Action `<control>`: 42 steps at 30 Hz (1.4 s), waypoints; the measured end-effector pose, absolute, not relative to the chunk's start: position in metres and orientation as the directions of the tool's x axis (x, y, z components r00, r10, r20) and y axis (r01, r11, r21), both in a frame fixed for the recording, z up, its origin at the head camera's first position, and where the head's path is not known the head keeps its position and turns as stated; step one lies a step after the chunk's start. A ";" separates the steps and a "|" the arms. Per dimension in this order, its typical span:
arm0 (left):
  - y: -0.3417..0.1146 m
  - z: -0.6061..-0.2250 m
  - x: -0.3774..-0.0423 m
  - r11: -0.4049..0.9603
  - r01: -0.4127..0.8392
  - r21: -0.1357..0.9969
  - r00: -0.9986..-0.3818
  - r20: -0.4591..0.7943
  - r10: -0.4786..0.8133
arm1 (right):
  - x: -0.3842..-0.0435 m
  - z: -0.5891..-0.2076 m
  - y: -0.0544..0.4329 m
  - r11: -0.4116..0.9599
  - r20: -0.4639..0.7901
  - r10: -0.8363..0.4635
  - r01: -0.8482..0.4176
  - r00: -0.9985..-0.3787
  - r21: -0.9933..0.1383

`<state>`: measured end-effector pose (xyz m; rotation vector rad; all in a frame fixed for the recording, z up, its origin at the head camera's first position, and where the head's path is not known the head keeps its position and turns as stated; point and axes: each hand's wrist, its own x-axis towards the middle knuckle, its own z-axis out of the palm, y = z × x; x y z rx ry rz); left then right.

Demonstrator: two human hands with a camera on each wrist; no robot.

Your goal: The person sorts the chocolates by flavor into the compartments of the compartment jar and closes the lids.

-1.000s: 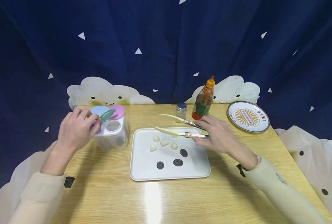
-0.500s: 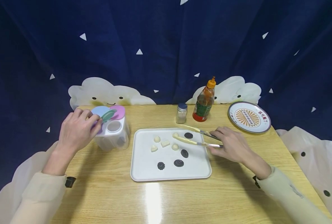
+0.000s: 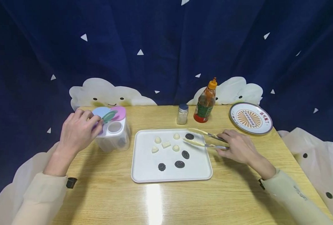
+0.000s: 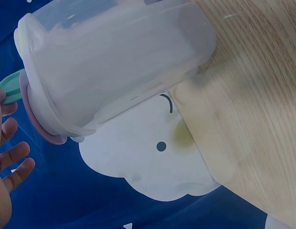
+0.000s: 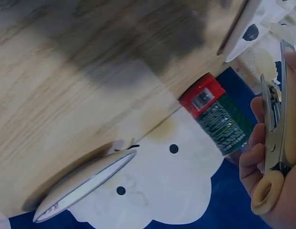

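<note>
My left hand [image 3: 79, 128] pinches a green flip lid [image 3: 109, 116], raised over the round opening of a clear multi-compartment container [image 3: 113, 143]. In the left wrist view the thumb is on that lid while the other fingers are off it. My right hand [image 3: 238, 146] grips cream-tipped tongs [image 3: 217, 147] by the handles. Their spread arms lie over the back right of a white tray [image 3: 146, 172]. A dark oval piece [image 3: 189, 136] shows between the tips; contact cannot be made out. Other dark pieces [image 3: 179, 164] and several cream pieces [image 3: 166, 144] rest on the tray.
Behind the tray stand a blue-capped shaker jar [image 3: 182, 115] and a sauce bottle [image 3: 205, 104] with an orange cap. A patterned plate [image 3: 250, 118] lies at the back right. Blue and pink lids [image 3: 118, 113] cover other parts of the container. A dark curtain [image 3: 155, 37] hangs behind.
My right hand has moved right and slightly nearer to me, bringing the tong tips from above the cream pieces to the dark oval piece. The left hand keeps holding the green lid.
</note>
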<state>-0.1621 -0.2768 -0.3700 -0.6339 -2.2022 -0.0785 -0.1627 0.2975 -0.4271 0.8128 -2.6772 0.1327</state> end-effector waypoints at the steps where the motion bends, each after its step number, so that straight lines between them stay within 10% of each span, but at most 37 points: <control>1: -0.277 -0.370 -0.162 0.871 0.466 -0.153 -0.535 0.736 0.415 | -0.163 -0.429 0.299 0.835 0.341 -0.520 -0.550 -0.783 0.009; 42: -0.276 -0.370 -0.164 0.875 0.460 -0.152 -0.531 0.743 0.408 | -0.166 -0.434 0.308 0.849 0.285 -0.498 -0.528 -0.819 -0.035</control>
